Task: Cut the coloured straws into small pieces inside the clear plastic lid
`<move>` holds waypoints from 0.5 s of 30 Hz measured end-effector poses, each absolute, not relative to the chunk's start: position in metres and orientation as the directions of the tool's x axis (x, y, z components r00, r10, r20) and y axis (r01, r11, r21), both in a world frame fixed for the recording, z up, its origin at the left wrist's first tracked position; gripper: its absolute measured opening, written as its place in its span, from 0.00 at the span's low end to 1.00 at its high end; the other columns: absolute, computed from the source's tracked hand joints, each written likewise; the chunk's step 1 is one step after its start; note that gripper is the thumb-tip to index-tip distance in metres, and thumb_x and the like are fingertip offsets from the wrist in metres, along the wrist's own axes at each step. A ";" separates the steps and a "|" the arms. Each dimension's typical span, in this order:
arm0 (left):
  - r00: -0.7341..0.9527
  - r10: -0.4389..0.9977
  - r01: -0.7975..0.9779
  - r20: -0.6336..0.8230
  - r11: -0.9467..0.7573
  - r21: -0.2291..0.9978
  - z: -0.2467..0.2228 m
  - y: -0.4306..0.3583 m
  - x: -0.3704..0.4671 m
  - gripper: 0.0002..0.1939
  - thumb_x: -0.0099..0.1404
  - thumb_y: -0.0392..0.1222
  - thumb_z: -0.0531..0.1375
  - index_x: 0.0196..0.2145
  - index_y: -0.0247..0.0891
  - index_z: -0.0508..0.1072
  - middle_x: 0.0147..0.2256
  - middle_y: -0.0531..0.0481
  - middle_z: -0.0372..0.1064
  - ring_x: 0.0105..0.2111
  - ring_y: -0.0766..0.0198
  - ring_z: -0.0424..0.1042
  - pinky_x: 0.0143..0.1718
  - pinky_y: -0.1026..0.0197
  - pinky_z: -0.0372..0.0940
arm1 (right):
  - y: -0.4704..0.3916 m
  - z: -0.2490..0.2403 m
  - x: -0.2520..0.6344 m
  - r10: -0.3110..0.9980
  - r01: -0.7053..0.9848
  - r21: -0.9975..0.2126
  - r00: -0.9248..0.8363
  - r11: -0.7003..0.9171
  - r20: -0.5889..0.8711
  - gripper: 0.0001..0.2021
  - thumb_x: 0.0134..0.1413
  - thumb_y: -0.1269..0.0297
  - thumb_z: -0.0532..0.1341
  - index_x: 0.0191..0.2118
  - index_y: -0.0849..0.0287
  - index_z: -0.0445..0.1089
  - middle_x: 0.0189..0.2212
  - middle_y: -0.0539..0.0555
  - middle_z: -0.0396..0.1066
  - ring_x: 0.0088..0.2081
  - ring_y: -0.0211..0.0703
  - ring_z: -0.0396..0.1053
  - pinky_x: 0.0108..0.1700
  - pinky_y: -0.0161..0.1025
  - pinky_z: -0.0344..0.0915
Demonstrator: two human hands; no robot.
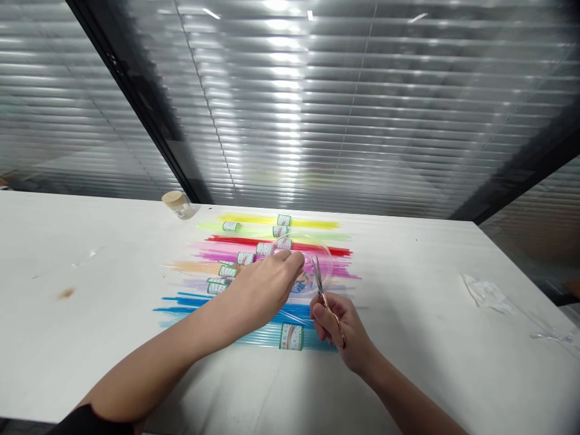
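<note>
My left hand [267, 284] is closed in a pinch above a clear round bowl [331, 266]; whatever its fingertips hold is too small or hidden to make out. Small blue cut pieces [299, 286] lie in the bowl. My right hand [338, 329] grips scissors [321, 289] by their copper-coloured handles, blades pointing up and slightly apart beside the bowl's near right side. Bundles of thin plastic straws lie crosswise under and around both hands, among them blue straws [190, 301] and light-blue straws [263, 336] with a paper label band [291, 337].
Behind the bowl lie yellow straws [254, 219], red straws [226, 241] and other coloured bundles with label bands. A jar with a wooden lid [179, 204] stands at the back left. Crumpled white tissue [484, 294] lies on the white table [113, 356] at right. Windows with blinds rise behind.
</note>
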State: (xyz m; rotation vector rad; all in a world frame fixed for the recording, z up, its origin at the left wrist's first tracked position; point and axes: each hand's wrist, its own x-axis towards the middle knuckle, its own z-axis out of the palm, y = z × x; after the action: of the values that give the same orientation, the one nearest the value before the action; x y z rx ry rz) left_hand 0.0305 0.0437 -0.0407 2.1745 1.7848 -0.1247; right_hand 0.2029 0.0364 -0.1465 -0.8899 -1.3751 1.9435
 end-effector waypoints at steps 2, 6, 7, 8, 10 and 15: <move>0.208 0.935 0.970 -0.287 -0.158 0.185 -0.040 0.044 0.031 0.10 0.74 0.39 0.44 0.38 0.38 0.62 0.37 0.47 0.67 0.28 0.63 0.64 0.25 0.62 0.54 | 0.037 -0.145 0.202 0.770 -0.083 -0.953 -0.612 -0.291 -0.181 0.24 0.54 0.41 0.62 0.25 0.58 0.60 0.16 0.45 0.56 0.20 0.32 0.49 0.22 0.33 0.46; 0.210 0.938 0.964 -0.276 -0.151 0.220 -0.042 0.043 0.031 0.11 0.74 0.41 0.43 0.37 0.38 0.61 0.38 0.47 0.67 0.29 0.62 0.65 0.27 0.61 0.55 | 0.037 -0.144 0.200 0.759 -0.084 -0.955 -0.629 -0.284 -0.171 0.24 0.54 0.42 0.62 0.23 0.58 0.58 0.16 0.44 0.54 0.20 0.32 0.47 0.23 0.33 0.45; 0.210 0.939 0.961 -0.272 -0.146 0.236 -0.042 0.043 0.031 0.11 0.74 0.41 0.43 0.36 0.38 0.61 0.37 0.47 0.67 0.29 0.62 0.65 0.27 0.61 0.55 | 0.037 -0.145 0.200 0.758 -0.082 -0.955 -0.629 -0.284 -0.172 0.24 0.54 0.42 0.62 0.23 0.58 0.58 0.15 0.44 0.53 0.20 0.32 0.47 0.23 0.33 0.45; 0.206 0.940 0.958 -0.270 -0.138 0.250 -0.043 0.042 0.031 0.12 0.75 0.42 0.43 0.36 0.38 0.61 0.37 0.47 0.67 0.29 0.62 0.65 0.28 0.60 0.55 | 0.037 -0.145 0.200 0.758 -0.080 -0.956 -0.629 -0.284 -0.172 0.24 0.54 0.42 0.62 0.23 0.58 0.58 0.15 0.44 0.53 0.20 0.32 0.47 0.23 0.33 0.45; 0.209 0.941 0.951 -0.266 -0.132 0.279 -0.044 0.041 0.031 0.12 0.75 0.43 0.43 0.35 0.39 0.60 0.36 0.48 0.68 0.29 0.63 0.64 0.27 0.60 0.54 | 0.036 -0.146 0.200 0.759 -0.073 -0.956 -0.626 -0.284 -0.177 0.24 0.54 0.43 0.62 0.23 0.58 0.58 0.15 0.44 0.54 0.20 0.32 0.47 0.23 0.34 0.45; 0.265 0.941 0.921 -0.212 -0.182 0.344 -0.049 0.040 0.030 0.11 0.75 0.42 0.44 0.34 0.39 0.59 0.34 0.50 0.67 0.28 0.64 0.62 0.25 0.60 0.51 | 0.036 -0.147 0.199 0.764 -0.069 -0.954 -0.617 -0.290 -0.188 0.23 0.54 0.45 0.63 0.23 0.58 0.58 0.16 0.43 0.53 0.20 0.32 0.47 0.23 0.34 0.44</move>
State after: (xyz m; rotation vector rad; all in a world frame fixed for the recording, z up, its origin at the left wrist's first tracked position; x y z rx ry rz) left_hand 0.0300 0.0400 -0.0494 2.1418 1.6883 0.0666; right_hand 0.1993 0.0361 -0.1472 -0.8882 -1.3998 1.9563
